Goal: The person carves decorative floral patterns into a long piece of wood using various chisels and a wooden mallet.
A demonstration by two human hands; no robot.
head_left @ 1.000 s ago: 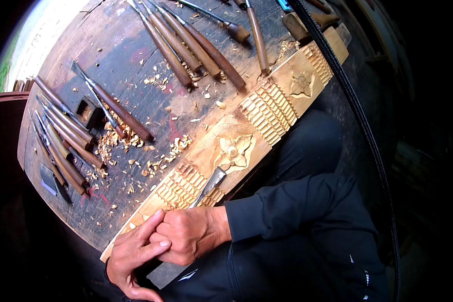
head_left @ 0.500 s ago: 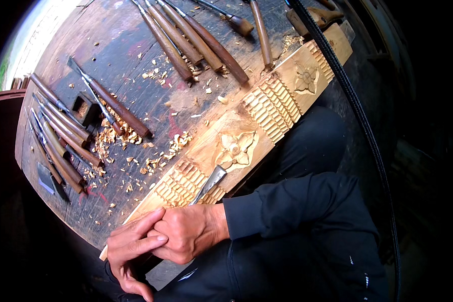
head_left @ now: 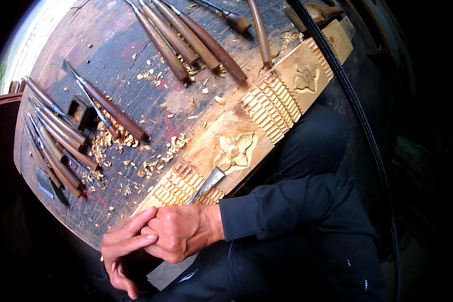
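My right hand (head_left: 178, 234) is closed round a chisel, whose handle is hidden in the fist. The chisel's steel blade (head_left: 209, 182) points up and to the right, with its wide end over the carved wooden board (head_left: 194, 160). My left hand (head_left: 123, 246) rests its stretched fingers against the right fist, thumb held apart below. Beneath the blade is a band of stepped, scale-like cuts (head_left: 178, 183). Just beyond it lies a carved four-petalled flower (head_left: 233, 151). The board's near end is partly covered by my hands.
Several wooden-handled chisels (head_left: 161, 43) lie across the dark bench (head_left: 121, 50), with another group (head_left: 60, 138) at the left. Wood shavings (head_left: 108, 143) surround a small dark block (head_left: 80, 113). A mallet-like wooden piece (head_left: 317, 12) sits far right. A black cord (head_left: 355, 100) hangs down the right side.
Both hands and the chisel have shifted slightly left in the picture. The bench tools also appear a little further left and up, while the grip is the same.
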